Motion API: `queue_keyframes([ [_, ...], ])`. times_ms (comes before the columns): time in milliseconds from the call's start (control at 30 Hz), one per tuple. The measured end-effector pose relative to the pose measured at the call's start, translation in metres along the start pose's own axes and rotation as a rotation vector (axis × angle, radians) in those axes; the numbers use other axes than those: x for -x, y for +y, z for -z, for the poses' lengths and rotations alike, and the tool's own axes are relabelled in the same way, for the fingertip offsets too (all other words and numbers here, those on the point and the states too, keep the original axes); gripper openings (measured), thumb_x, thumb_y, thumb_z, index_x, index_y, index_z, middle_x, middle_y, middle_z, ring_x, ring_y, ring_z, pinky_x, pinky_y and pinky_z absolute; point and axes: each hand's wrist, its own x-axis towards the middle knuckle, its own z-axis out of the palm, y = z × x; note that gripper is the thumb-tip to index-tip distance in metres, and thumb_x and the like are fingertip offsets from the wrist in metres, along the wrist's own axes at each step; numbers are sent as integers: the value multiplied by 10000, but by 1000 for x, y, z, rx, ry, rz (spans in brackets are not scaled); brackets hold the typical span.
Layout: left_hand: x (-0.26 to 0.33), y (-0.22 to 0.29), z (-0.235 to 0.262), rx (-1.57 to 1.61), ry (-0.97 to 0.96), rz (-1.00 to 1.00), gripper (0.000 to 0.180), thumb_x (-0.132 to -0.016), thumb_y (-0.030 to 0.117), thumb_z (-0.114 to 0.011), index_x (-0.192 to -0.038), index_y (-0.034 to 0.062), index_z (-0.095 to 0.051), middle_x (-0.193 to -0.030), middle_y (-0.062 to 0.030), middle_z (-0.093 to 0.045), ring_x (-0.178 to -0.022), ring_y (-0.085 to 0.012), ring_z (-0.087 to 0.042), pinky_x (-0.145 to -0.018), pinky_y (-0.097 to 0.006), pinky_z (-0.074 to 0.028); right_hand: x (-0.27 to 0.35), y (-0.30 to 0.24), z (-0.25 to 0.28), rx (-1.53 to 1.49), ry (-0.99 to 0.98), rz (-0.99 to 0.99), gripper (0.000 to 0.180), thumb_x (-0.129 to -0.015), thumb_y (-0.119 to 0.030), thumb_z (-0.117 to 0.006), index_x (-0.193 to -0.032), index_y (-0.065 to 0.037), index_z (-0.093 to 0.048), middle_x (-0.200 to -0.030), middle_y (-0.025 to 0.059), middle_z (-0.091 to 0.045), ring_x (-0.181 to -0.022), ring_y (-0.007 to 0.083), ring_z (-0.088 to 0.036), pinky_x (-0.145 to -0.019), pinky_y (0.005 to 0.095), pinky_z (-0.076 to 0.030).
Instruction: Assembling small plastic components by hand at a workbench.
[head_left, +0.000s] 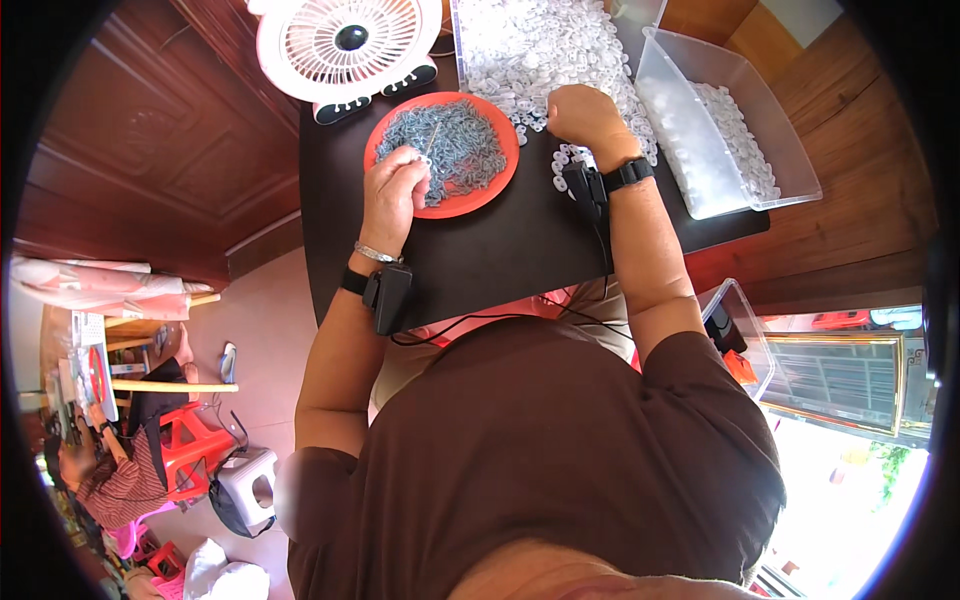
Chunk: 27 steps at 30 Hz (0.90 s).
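Screws (455,150) on orange plate (478,203), left hand (393,190) picking; right hand (583,115) in white clips (540,50).

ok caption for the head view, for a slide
Left hand picks at grey metal pieces on an orange plate; right hand reaches into a pile of white plastic parts.

Orange plate (478,203) of small grey screws (458,150), and white plastic pieces (540,50) heaped beside it.
Round, flat on dark table, screws piled across middle; white pieces spread at upper right, a few scattered near plate's rim.
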Motion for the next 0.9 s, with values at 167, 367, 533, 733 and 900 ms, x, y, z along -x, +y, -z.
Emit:
queue_keyframes([
  [167, -1, -1, -3, 32, -5, 1, 223, -856, 190, -472, -678, 68, -528, -591, 15, -506, -489, -50, -444, -446, -192, -303, 0, 3, 7, -47, 38, 68, 220, -738, -148, -475, -775, -72, -679, -825, 141, -664, -810, 330, -635, -717, 427, -507],
  [367, 0, 0, 0, 7, -8, 1, 221, -852, 184, -466, -678, 63, -529, -591, 12, -509, -488, -51, -444, -448, -191, -305, 6, 4, 8, -180, 16, 52, 157, -720, -248, -585, -765, -109, -641, -774, 110, -643, -793, 319, -605, -684, 424, -478],
  [533, 1, 2, -2, -1, -1, 14, 222, -851, 182, -466, -678, 60, -531, -590, 12, -511, -489, -51, -445, -448, -192, -307, -5, 7, -14, -55, 45, 78, 157, -723, -214, -571, -752, -80, -647, -784, 135, -644, -795, 347, -601, -693, 439, -476],
  [733, 0, 3, -1, 5, 1, 10, 222, -852, 181, -468, -681, 57, -537, -589, 10, -515, -487, -52, -448, -447, -193, -310, -5, 8, -14, -77, 63, 70, 159, -686, -97, -538, -744, -23, -665, -798, 200, -646, -796, 345, -631, -718, 434, -503],
  [900, 1, 2, 1, 7, 1, 0, 219, -850, 175, -468, -682, 55, -540, -587, 9, -514, -485, -53, -451, -447, -193, -310, 4, -2, 7, -122, 126, 10, 192, -717, -106, -509, -808, -91, -678, -853, 140, -662, -836, 319, -633, -717, 422, -502],
])
